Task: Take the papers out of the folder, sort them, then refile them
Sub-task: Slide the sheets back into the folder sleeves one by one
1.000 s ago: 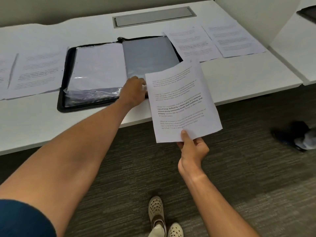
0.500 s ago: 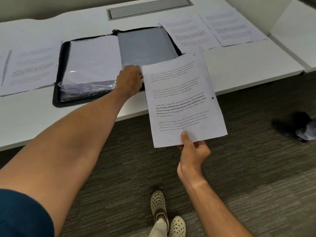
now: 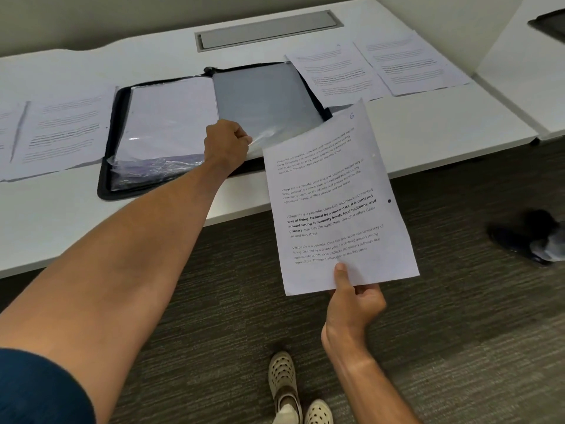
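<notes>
A black zip folder [image 3: 107, 166] lies open on the white desk, with clear plastic sleeves over white paper on its left half and a grey sleeve [image 3: 263, 96] on its right half. My left hand [image 3: 226, 145] pinches the lower edge of that clear sleeve near the folder's middle. My right hand [image 3: 354, 298] holds a printed sheet [image 3: 333, 197] by its bottom edge, thumb on top; the sheet is marked "6" at the top right and hangs in front of the desk edge, its top corner over the folder's right side.
Printed sheets lie on the desk [image 3: 428, 130]: some at the left [image 3: 61, 133], two at the back right [image 3: 336, 71] [image 3: 409, 65]. A grey cable hatch [image 3: 269, 29] sits at the back. Carpet, my shoes [image 3: 293, 393] and a dark object [image 3: 529, 240] are below.
The sheet in my right hand has come a little nearer the folder's right half. My left hand has lifted the sleeve's lower edge slightly.
</notes>
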`<action>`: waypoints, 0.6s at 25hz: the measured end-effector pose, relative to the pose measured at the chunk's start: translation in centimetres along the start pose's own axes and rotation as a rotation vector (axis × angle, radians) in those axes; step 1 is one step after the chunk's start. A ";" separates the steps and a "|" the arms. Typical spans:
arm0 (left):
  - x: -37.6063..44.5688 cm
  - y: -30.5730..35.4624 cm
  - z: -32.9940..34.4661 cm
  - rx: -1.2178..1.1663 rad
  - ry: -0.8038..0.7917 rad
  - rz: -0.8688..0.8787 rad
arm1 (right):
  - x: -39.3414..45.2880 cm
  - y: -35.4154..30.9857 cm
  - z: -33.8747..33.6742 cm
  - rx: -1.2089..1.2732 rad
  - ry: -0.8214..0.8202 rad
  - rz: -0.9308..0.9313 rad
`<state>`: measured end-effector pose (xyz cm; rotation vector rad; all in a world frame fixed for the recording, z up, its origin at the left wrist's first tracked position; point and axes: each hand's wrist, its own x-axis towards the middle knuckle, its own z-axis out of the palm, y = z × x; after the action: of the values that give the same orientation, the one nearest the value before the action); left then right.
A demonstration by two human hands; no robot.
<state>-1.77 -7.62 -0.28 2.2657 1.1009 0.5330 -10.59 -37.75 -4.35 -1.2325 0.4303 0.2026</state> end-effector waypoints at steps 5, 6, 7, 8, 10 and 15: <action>-0.3 0.1 0.1 0.048 0.034 0.032 | -0.8 -0.2 0.1 -0.004 -0.026 -0.050; -0.3 0.1 0.1 0.052 0.039 0.029 | -0.9 -0.3 -0.1 -0.001 -0.020 -0.059; -0.4 0.1 0.1 0.059 0.045 0.025 | -1.0 -0.3 -0.3 0.005 -0.009 -0.064; -0.3 0.1 0.1 0.069 0.052 0.023 | -1.0 -0.3 -0.6 0.016 0.004 -0.063; -0.2 0.1 0.1 0.082 0.055 0.021 | -1.0 -0.2 -1.2 0.046 0.026 -0.041; -0.5 0.0 0.1 0.085 0.024 0.045 | -0.6 -0.4 -0.6 0.074 0.025 -0.015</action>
<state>-2.02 -8.08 -0.45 2.3683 1.1061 0.5418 -11.11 -38.42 -3.90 -1.1658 0.4461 0.1574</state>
